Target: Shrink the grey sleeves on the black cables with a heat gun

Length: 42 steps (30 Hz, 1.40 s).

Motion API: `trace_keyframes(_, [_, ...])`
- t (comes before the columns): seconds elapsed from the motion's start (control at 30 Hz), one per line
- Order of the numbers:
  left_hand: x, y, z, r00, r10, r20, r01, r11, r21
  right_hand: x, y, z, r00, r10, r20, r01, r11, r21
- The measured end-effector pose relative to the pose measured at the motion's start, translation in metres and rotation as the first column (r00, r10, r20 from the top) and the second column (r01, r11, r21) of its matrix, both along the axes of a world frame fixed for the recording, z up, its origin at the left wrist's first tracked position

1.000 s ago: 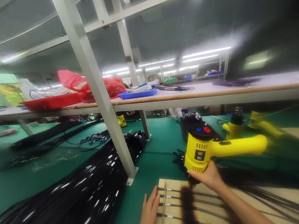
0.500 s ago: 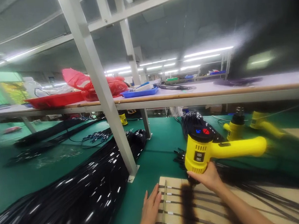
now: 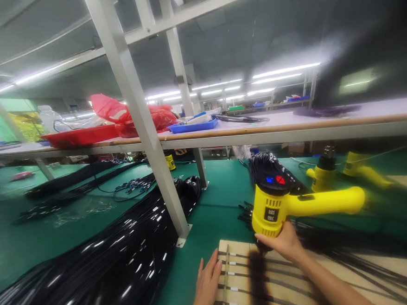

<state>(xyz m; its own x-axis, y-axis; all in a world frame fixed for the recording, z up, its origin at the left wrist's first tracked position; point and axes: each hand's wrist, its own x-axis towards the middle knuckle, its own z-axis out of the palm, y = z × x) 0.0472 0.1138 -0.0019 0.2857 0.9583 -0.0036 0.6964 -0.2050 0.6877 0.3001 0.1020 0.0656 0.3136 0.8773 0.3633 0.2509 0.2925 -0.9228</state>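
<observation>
A yellow heat gun [image 3: 270, 211] points nozzle-down over a wooden board [image 3: 241, 247], its body gripped low by my right hand [image 3: 284, 242]. Its handle sticks out to the right. Black cables [image 3: 286, 286] lie side by side across the board, with short white sleeves [image 3: 233, 276] near their left ends. A thin strip [image 3: 227, 274] crosses the cables there. My left hand [image 3: 207, 282] rests at the board's left edge, fingers stretched out. The nozzle's tip is hidden behind my right hand and dark shadow.
Long black cable bundles [image 3: 102, 257] cover the green table [image 3: 219, 184] on the left. A metal post [image 3: 154, 146] rises between them and the board. More yellow heat guns [image 3: 321, 172] stand at the back right. Above runs a shelf [image 3: 292, 126] with a red tray [image 3: 84, 136] and blue tray [image 3: 194, 126].
The view has shifted slightly, so the post and trays sit a little farther right. Both hands and the heat gun keep nearly the same place over the board.
</observation>
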Motion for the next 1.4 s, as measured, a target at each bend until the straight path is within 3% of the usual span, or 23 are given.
trace_keyframes(0.47, [-0.001, 0.000, -0.005, 0.999, 0.015, -0.046, -0.013, 0.999, 0.029, -0.006, -0.007, 0.011, 1.000, 0.018, -0.017, -0.017, 1.000, 0.021])
trace_keyframes(1.1, [0.001, -0.001, -0.001, 1.000, 0.010, -0.011, -0.010, 1.000, 0.013, -0.011, -0.010, 0.013, 1.000, 0.025, 0.008, -0.025, 0.999, 0.048])
trace_keyframes(1.4, [0.001, -0.002, -0.001, 1.000, 0.018, 0.014, -0.018, 1.000, 0.018, -0.010, -0.013, 0.018, 0.991, 0.050, 0.125, -0.054, 0.998, 0.035])
